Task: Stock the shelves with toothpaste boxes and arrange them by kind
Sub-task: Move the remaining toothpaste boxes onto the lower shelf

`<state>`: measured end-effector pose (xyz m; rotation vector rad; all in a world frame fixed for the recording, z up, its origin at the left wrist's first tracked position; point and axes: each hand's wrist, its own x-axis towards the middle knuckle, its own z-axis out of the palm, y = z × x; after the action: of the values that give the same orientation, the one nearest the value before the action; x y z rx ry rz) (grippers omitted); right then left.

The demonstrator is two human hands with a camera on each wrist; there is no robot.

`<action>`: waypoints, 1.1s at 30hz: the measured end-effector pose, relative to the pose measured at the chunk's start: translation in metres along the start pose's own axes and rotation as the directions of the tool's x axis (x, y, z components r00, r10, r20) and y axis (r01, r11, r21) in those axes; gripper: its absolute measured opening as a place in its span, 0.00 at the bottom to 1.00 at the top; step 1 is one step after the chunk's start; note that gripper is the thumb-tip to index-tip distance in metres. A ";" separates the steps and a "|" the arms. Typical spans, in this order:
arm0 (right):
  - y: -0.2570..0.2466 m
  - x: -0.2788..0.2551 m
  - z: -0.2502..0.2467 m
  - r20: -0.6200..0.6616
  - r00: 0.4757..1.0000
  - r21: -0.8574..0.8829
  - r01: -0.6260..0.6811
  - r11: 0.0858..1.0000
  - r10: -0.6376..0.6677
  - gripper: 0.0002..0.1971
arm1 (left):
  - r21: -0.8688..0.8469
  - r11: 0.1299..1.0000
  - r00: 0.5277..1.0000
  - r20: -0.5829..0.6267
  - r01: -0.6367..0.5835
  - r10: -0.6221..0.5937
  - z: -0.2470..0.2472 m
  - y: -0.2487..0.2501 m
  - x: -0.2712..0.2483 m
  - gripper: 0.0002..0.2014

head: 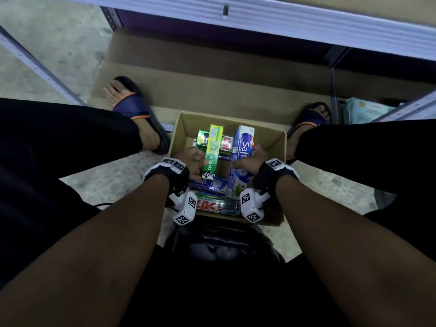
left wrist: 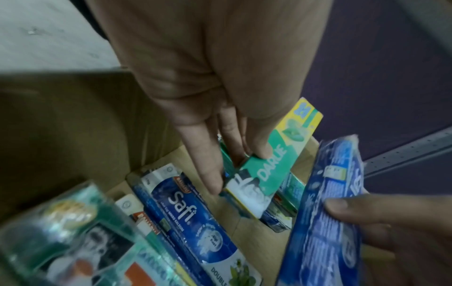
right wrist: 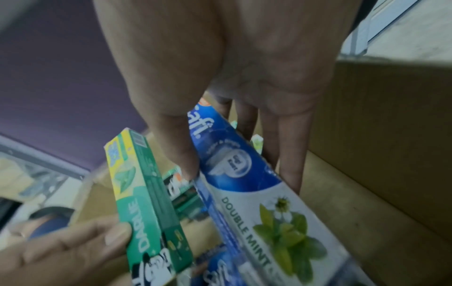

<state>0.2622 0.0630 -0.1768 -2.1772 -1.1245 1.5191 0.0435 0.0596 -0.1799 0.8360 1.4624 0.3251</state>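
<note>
An open cardboard carton (head: 181,131) on the floor between my feet holds several toothpaste boxes. My left hand (head: 192,161) grips a green Darlie box (head: 213,149) near its lower end, thumb on its face (left wrist: 263,154) and fingers beneath. My right hand (head: 251,162) grips a blue and white Safi box (head: 244,149), thumb on its left edge and fingers (right wrist: 288,164) along its right side. Both boxes are tilted up over the carton. More Safi (left wrist: 193,218), Darlie (left wrist: 73,232) and red Zact (head: 212,205) boxes lie below.
A white metal shelf (head: 306,22) runs across the top, with flattened cardboard (head: 212,67) on the floor beneath it. Shelf uprights (head: 35,64) stand at left and right. My sandalled feet (head: 134,107) flank the carton. A pale packet (head: 363,112) lies at far right.
</note>
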 end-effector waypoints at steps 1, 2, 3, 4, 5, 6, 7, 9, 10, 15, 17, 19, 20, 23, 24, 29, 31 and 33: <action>-0.002 -0.003 -0.003 -0.011 1.000 0.022 0.018 1.000 -0.017 0.31 | 0.007 1.000 1.000 0.006 -0.025 0.025 0.002 0.004 -0.006 0.09; -0.005 -0.005 -0.005 -0.020 0.999 0.036 0.033 0.999 -0.033 0.31 | 0.017 0.999 0.999 0.012 -0.042 0.042 0.002 0.009 -0.011 0.09; -0.007 -0.008 -0.008 -0.024 0.999 0.043 0.046 0.998 -0.045 0.32 | 0.020 0.998 0.998 0.010 -0.063 0.063 0.002 0.012 -0.015 0.07; -0.010 -0.012 -0.011 -0.025 0.998 0.042 0.061 0.997 -0.060 0.33 | 0.018 0.996 0.997 0.011 -0.083 0.083 0.002 0.017 -0.022 0.06; -0.013 -0.015 -0.013 -0.024 0.997 0.038 0.074 0.997 -0.073 0.34 | 0.016 0.994 0.994 0.012 -0.109 0.108 0.002 0.019 -0.026 0.06; -0.015 -0.018 -0.015 -0.023 0.996 0.042 0.089 0.995 -0.088 0.35 | 0.033 0.991 0.991 -0.002 -0.133 0.133 0.002 0.022 -0.032 0.05; -0.017 -0.021 -0.016 -0.022 0.995 0.059 0.099 0.993 -0.098 0.36 | 0.064 0.984 0.985 -0.019 -0.167 0.169 0.003 0.024 -0.037 0.06; -0.021 -0.027 -0.020 -0.019 0.994 0.110 0.109 0.988 -0.107 0.37 | 0.087 0.973 0.974 -0.059 -0.215 0.220 0.004 0.030 -0.047 0.08; -0.024 -0.030 -0.021 -0.022 0.993 0.121 0.118 0.986 -0.116 0.36 | 0.077 0.972 0.971 -0.065 -0.223 0.228 0.004 0.032 -0.052 0.10; -0.034 -0.049 -0.035 -0.079 0.977 0.112 0.206 0.972 -0.198 0.28 | 0.092 0.956 0.956 -0.072 -0.278 0.285 0.005 0.042 -0.067 0.15; -0.039 -0.058 -0.040 -0.095 0.972 0.104 0.224 0.969 -0.215 0.28 | 0.130 0.935 0.936 -0.086 -0.328 0.341 0.004 0.043 -0.071 0.14; -0.043 -0.067 -0.045 -0.106 0.967 0.111 0.243 0.964 -0.232 0.29 | 0.124 0.927 0.928 -0.083 -0.353 0.364 0.003 0.046 -0.075 0.12; -0.046 -0.073 -0.047 -0.116 0.962 0.111 0.259 0.960 -0.246 0.30 | 0.110 0.928 0.927 -0.080 -0.357 0.366 0.002 0.048 -0.077 0.10; -0.053 -0.086 -0.054 -0.136 0.949 0.140 0.303 0.943 -0.284 0.32 | 0.103 0.918 0.916 -0.082 -0.384 0.392 -0.002 0.057 -0.086 0.07; -0.056 -0.091 -0.056 -0.136 0.945 0.152 0.316 0.937 -0.297 0.33 | 0.115 0.908 0.906 -0.090 -0.403 0.413 -0.003 0.061 -0.090 0.06; -0.077 -0.114 -0.073 -0.170 0.903 0.170 0.421 0.891 -0.394 0.32 | 0.141 0.841 0.837 -0.104 -0.522 0.537 -0.010 0.094 -0.113 0.07; -0.090 -0.127 -0.083 -0.183 0.882 0.153 0.461 0.874 -0.434 0.31 | 0.162 0.807 0.800 -0.121 -0.568 0.588 -0.014 0.110 -0.123 0.07; -0.105 -0.140 -0.093 -0.162 0.873 0.142 0.483 0.864 -0.461 0.32 | 0.174 0.774 0.767 -0.120 -0.608 0.630 -0.017 0.128 -0.134 0.07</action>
<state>0.2762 0.0527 0.0208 -1.6832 -1.3038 1.1970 0.0472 0.0633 0.0062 1.4275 1.3338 0.8307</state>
